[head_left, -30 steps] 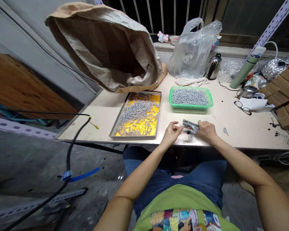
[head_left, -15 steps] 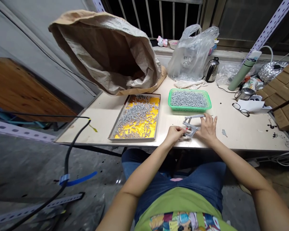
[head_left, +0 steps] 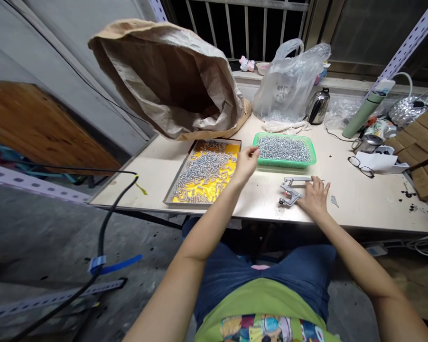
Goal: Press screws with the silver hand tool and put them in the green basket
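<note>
My left hand (head_left: 246, 164) hovers between the two containers, its fingertips pinched by the left rim of the green plastic basket (head_left: 285, 165). Whatever the pinch may hold is too small to make out. The basket is full of small metal pins or screws (head_left: 283, 147). Left of it, a shallow tray (head_left: 167, 199) lined with yellow holds a loose pile of similar metal pieces (head_left: 203, 166). My right hand (head_left: 314, 197) is closed around the handles of a grey spring-loaded hand plier (head_left: 291, 195), whose jaw end points left, low over the table.
A large open paper sack (head_left: 171, 85) leans behind the tray. Along the back are a plastic bag (head_left: 283, 90), a steel kettle (head_left: 318, 107) and a green bottle (head_left: 363, 114). Glasses (head_left: 360, 166) and cardboard boxes (head_left: 425, 166) are at the right. A black cable (head_left: 102, 232) hangs at the left.
My left hand has left the plier's jaws and moved up and left to the basket's edge. The plier stays in my right hand; the whole view has shifted slightly.
</note>
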### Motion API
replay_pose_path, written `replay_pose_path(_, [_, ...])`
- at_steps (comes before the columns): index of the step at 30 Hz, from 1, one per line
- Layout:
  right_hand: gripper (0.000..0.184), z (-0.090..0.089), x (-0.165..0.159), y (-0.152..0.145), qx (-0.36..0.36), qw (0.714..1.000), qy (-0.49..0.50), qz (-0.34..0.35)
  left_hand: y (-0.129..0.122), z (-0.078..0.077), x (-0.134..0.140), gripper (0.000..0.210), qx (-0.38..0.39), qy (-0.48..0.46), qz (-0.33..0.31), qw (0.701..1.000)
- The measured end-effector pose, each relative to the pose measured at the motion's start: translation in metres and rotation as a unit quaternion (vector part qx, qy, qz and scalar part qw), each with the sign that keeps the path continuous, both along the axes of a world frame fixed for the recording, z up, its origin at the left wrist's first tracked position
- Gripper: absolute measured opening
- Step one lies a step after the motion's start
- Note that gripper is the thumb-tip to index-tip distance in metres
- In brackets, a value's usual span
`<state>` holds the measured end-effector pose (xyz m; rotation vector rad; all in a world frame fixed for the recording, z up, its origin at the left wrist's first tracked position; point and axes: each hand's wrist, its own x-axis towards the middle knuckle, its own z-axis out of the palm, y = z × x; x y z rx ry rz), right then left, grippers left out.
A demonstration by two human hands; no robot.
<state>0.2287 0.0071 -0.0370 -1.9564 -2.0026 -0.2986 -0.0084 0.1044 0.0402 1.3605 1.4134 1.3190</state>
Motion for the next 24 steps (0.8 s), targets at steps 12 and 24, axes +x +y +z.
replay_pose_path(12, [0.070,0.000,-0.006,0.002,-0.023,0.999,0.003,0.023,-0.054,-0.021,-0.137,0.015,-0.204,0.336,-0.010,0.920])
replay_pose_path(24, [0.075,0.009,-0.018,-0.001,0.026,0.999,-0.016,0.045,-0.078,-0.029,-0.040,0.008,-0.164,-0.052,-0.024,0.985])
